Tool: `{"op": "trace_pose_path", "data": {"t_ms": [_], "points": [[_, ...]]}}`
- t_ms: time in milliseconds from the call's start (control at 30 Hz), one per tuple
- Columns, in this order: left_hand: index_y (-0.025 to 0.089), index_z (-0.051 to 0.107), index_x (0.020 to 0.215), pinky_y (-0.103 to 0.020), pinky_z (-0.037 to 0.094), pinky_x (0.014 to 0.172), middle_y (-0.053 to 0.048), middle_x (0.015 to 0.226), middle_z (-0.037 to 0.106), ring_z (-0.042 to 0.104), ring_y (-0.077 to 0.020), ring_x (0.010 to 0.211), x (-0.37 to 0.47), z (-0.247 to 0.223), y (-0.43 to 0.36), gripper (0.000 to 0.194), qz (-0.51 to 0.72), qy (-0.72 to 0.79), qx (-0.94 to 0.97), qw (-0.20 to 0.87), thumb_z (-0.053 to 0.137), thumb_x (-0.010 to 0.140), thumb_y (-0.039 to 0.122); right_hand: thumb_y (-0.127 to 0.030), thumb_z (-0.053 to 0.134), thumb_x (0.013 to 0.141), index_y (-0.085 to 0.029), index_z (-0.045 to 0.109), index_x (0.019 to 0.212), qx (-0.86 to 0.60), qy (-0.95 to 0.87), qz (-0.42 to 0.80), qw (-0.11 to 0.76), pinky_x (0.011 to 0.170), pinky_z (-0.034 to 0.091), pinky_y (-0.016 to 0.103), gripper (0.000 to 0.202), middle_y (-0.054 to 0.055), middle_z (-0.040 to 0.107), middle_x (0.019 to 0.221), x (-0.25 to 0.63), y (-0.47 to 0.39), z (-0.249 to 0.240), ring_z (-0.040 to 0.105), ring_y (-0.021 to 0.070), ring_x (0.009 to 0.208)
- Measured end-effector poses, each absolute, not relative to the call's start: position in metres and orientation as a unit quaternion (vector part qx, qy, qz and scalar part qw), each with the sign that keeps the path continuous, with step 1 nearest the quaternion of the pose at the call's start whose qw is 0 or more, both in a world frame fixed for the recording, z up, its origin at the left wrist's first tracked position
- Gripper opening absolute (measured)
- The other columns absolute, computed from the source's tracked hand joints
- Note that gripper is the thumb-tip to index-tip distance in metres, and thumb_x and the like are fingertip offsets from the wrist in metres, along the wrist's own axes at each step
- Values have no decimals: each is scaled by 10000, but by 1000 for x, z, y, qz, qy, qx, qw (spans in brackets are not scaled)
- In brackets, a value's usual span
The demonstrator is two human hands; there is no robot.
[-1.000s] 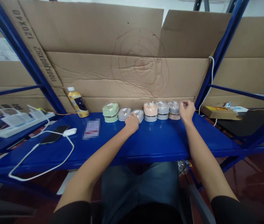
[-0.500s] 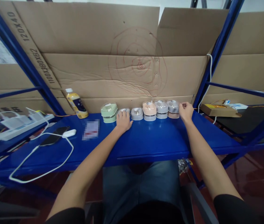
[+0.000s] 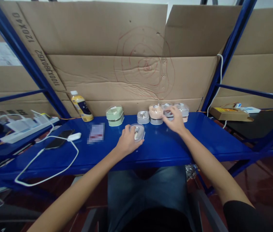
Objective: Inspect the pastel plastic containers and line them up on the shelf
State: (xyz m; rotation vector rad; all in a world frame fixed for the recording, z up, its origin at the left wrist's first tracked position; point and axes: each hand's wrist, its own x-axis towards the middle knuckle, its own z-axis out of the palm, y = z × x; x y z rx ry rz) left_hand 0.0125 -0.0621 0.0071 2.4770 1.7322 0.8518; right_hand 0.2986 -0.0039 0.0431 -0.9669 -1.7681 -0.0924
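My left hand [image 3: 127,141] is closed around the side of a small grey container with a clear lid [image 3: 140,132], in front of the row. My right hand [image 3: 177,122] has its fingers apart, just in front of the stacked containers at the right; whether a fingertip touches one I cannot tell. It partly hides a grey stack [image 3: 167,106]. Beside that stand a peach container on a grey one [image 3: 156,111] and a grey container over a pinkish one [image 3: 183,108]. Further left are a single grey container [image 3: 143,117] and a green stack [image 3: 115,116].
A yellow drink bottle [image 3: 81,106] stands at the back left, with a blurred packet [image 3: 96,133] before it. A phone [image 3: 59,139], white cable and power strip [image 3: 30,130] lie further left. Cardboard [image 3: 97,71] backs the blue shelf [image 3: 160,151]; blue posts flank it.
My left hand has drawn a grey container out of the row toward me, leaving a gap beside the green stack. My right hand has moved left from the row's right end, its fingers spreading.
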Motion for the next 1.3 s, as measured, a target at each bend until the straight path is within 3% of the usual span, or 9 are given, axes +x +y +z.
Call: {"op": "trace_pose_path", "data": {"t_ms": [100, 167, 333, 500, 700, 800, 1033, 1200, 1300], "points": [[235, 557, 1364, -506, 437, 1181, -146, 1496, 461, 518, -361, 1388, 7, 18, -45, 676, 254, 368, 888, 105, 815, 764, 410, -608, 783, 795, -274, 637, 1346, -321, -855, 22, 406, 1134, 453, 537, 661, 120, 589, 1413, 272, -20, 36, 554, 359, 1337], [252, 551, 1390, -503, 381, 1232, -129, 1534, 455, 458, -348, 1457, 7, 22, -33, 705, 243, 286, 914, 152, 819, 747, 364, -669, 829, 720, -303, 551, 1470, -304, -896, 55, 320, 1124, 467, 545, 879, 120, 572, 1462, 260, -25, 30, 545, 380, 1358], [197, 441, 1449, -537, 466, 1134, -157, 1412, 581, 592, -359, 1309, 11, 8, -13, 939, 286, 322, 872, 233, 891, 659, 431, -692, 807, 748, -250, 528, 1485, -351, -905, 60, 233, 980, 555, 539, 903, 158, 664, 1293, 250, -27, 19, 647, 388, 1177], [190, 360, 1544, -510, 501, 1087, -155, 1365, 630, 639, -351, 1242, 5, -2, -9, 1083, 320, 339, 852, 239, 915, 660, 478, -718, 725, 820, -231, 549, 1447, -355, -876, 88, 316, 1044, 527, 538, 814, 164, 631, 1372, 259, -17, 16, 625, 367, 1245], [231, 716, 1270, -498, 427, 1179, -124, 1351, 580, 554, -326, 1335, -3, 1, -12, 440, 275, 314, 897, 149, 681, 918, 493, -751, 561, 910, -208, 554, 1401, -424, -733, 101, 522, 1128, 451, 563, 731, 163, 631, 1407, 300, 11, 24, 598, 349, 1292], [222, 758, 1208, -487, 442, 1172, -131, 1372, 545, 540, -327, 1347, -4, -1, -8, 427, 282, 338, 887, 139, 608, 961, 537, -783, 541, 899, -212, 568, 1367, -456, -686, 96, 558, 1103, 469, 567, 738, 159, 660, 1354, 315, 18, 29, 620, 342, 1235], [166, 719, 1213, -487, 449, 1157, -142, 1314, 569, 542, -316, 1324, -18, 0, 4, 481, 442, 418, 784, 121, 485, 997, 527, -754, 533, 923, -231, 552, 1387, -445, -698, 83, 555, 1124, 462, 574, 699, 159, 640, 1396, 314, 16, 29, 607, 348, 1275], [232, 686, 1257, -485, 440, 1165, -113, 1343, 560, 575, -303, 1302, -7, 2, -14, 437, 332, 369, 857, 137, 639, 935, 525, -670, 687, 858, -233, 605, 1375, -417, -751, 108, 501, 1104, 481, 580, 681, 139, 670, 1373, 307, 12, 27, 634, 352, 1261], [227, 561, 1387, -507, 441, 1163, -131, 1389, 570, 573, -330, 1321, 4, -2, -21, 651, 306, 364, 865, 160, 765, 845, 524, -590, 807, 784, -227, 650, 1374, -345, -821, 119, 439, 1126, 471, 543, 711, 136, 676, 1376, 296, 6, 23, 639, 335, 1274]]}}
